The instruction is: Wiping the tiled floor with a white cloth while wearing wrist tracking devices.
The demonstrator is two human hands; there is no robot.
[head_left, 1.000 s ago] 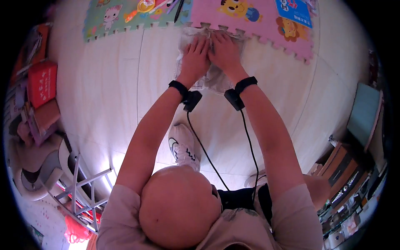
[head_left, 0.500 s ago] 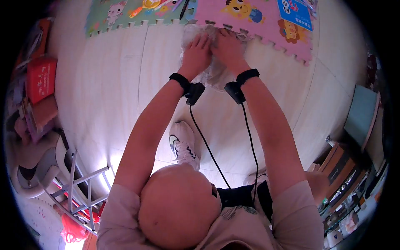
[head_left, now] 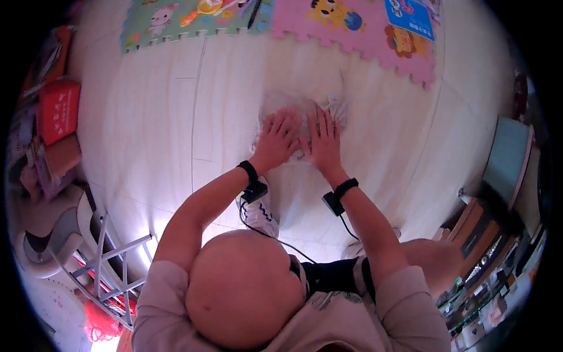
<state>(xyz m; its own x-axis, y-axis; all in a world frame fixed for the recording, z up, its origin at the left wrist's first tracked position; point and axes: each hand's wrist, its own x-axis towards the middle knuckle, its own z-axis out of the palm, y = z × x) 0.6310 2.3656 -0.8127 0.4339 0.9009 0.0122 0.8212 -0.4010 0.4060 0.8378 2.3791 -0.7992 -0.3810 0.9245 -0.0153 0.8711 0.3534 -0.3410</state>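
The left hand [head_left: 278,136] and right hand [head_left: 321,141] are bare, each wrist wearing a black strap [head_left: 345,189] with a small, boxy black module [head_left: 332,203] and thin black cable [head_left: 280,240]. The shirt [head_left: 413,308] is pale and short-sleeved (its front bears a dark print [head_left: 331,300], too blurred to make out), with black cloth [head_left: 331,278] below. A white sneaker [head_left: 260,216] has dark lines.

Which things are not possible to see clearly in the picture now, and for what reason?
All in the head view:
Cloth: partly covered by the left hand and right hand; its outline is blurred.
Pink mat: far side cut off by the top edge.
Shoe: heel hidden behind the bent knee, toe behind the black box.
Items at lower right: too small and blurred to identify.
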